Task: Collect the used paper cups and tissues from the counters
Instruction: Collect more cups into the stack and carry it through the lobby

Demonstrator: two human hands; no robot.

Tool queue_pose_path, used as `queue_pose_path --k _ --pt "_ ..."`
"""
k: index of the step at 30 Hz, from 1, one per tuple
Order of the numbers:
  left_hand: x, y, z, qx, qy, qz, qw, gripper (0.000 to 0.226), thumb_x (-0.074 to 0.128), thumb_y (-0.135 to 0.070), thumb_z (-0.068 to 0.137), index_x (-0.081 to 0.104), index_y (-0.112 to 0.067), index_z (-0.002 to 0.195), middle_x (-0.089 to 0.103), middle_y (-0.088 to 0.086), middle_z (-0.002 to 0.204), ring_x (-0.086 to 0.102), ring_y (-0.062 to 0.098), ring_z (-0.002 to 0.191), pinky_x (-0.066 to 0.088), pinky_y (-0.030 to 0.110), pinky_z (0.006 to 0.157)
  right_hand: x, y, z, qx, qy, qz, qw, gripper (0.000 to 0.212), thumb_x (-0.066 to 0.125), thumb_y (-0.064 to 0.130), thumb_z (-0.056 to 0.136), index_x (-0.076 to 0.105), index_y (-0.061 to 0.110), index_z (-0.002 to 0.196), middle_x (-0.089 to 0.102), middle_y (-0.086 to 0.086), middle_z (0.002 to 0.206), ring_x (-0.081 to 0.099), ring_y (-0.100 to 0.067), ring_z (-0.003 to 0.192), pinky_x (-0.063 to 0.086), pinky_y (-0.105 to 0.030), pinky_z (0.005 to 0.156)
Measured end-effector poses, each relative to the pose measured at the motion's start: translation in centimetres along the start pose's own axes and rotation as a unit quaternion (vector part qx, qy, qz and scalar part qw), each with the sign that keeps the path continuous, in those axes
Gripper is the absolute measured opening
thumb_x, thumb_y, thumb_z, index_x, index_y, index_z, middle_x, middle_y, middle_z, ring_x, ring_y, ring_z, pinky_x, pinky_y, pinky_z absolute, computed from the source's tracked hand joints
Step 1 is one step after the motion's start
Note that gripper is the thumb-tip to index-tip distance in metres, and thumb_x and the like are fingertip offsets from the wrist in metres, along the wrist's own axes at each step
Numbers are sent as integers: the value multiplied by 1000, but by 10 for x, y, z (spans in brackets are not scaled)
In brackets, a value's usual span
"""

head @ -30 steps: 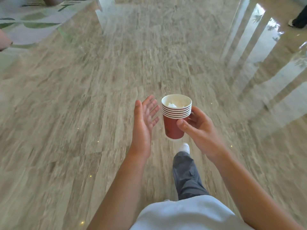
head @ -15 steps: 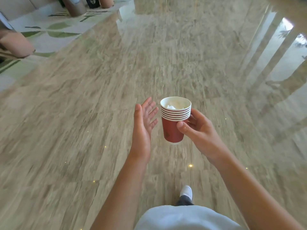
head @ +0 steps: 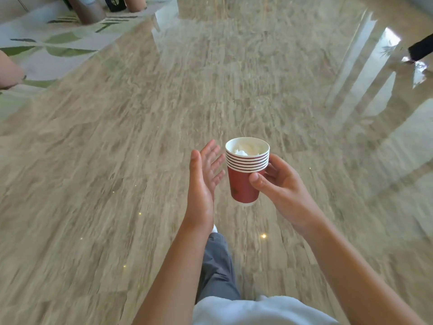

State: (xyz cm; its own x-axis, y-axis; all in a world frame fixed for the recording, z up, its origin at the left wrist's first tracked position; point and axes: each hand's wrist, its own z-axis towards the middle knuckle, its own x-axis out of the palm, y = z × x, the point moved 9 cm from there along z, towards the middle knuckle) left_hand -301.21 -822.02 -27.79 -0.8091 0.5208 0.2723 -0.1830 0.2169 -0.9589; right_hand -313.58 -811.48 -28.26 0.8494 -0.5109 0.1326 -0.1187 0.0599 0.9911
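A stack of several red paper cups (head: 243, 181) with white rims is held upright in mid-air over the floor. Crumpled white tissue (head: 241, 151) lies inside the top cup. My right hand (head: 281, 186) grips the stack from the right, thumb across the red side and fingers behind it. My left hand (head: 203, 179) is held flat just left of the stack, fingers straight, a small gap from the cups.
Polished beige marble floor (head: 117, 184) stretches all around. A patterned green and white carpet (head: 46, 48) with round column bases (head: 86, 10) lies at the far left. Another person's dark leg and shoe (head: 419, 51) show at the right edge. My own leg (head: 218, 266) steps forward below.
I have walked forward over the floor and the view has shifted; a leg swung forward below. Both hands and the cup stack keep the same pose.
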Motion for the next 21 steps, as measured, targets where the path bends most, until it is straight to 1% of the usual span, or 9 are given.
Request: queue_pose_path --k 3,5,8,9,12,13,17,19,21 --pt "-4 7 53 -18 18 5 1000 74 25 -70 91 52 -30 146 56 -4 150 56 6 134 36 43 120 1 -11 43 7 -9 -4 1000 46 71 24 85 62 17 130 72 -13 123 67 -32 117 49 -53 106" --pt "-3 11 95 -29 41 1 999 76 25 -70 90 50 -28 148 55 -3 151 55 9 135 35 42 120 -2 -16 76 6 -25 -6 1000 48 72 25 84 62 15 130 72 -13 123 67 -31 115 48 -55 107" --pt "1 3 169 -34 75 1 997 79 25 -68 90 47 -24 151 53 0 153 54 11 137 34 44 121 -4 -6 139 -12 -62 -18 998 49 72 24 84 62 13 131 71 -17 123 64 -40 118 46 -57 109" --pt "2 -4 193 -35 84 2 996 78 25 -68 89 47 -24 150 52 0 153 53 10 137 34 44 121 -3 0 161 -17 -72 -20 997 49 72 24 84 62 12 130 70 -19 124 64 -40 118 47 -57 109" --pt "-6 -27 255 -23 95 -5 995 72 24 -68 90 51 -29 145 54 -1 152 55 8 135 35 43 120 7 16 222 -33 -94 -11 995 46 71 23 85 62 12 129 70 -19 122 67 -27 112 51 -48 104" --pt "-10 -33 274 -20 99 -6 995 70 24 -68 90 53 -30 143 55 -2 151 56 7 134 35 43 120 12 20 240 -39 -98 -9 994 45 72 24 86 63 13 128 71 -17 122 68 -26 113 52 -46 102" --pt "-28 -41 327 -33 105 8 994 76 24 -68 90 50 -26 148 55 -3 150 55 9 135 37 40 119 37 16 293 -39 -88 -20 995 47 75 37 80 65 21 123 72 -14 122 67 -32 116 51 -50 105" --pt "-39 -42 348 -32 99 1 995 76 23 -69 91 50 -27 148 56 -4 149 56 8 134 37 39 118 44 11 315 -31 -81 -15 996 44 76 34 80 66 22 121 72 -14 122 68 -31 114 50 -54 106" --pt "-45 -42 367 -35 98 -3 995 76 22 -69 90 50 -28 148 56 -4 149 56 6 133 37 38 118 48 9 338 -24 -80 -13 996 42 74 30 82 65 21 122 72 -14 122 68 -25 112 49 -55 107"
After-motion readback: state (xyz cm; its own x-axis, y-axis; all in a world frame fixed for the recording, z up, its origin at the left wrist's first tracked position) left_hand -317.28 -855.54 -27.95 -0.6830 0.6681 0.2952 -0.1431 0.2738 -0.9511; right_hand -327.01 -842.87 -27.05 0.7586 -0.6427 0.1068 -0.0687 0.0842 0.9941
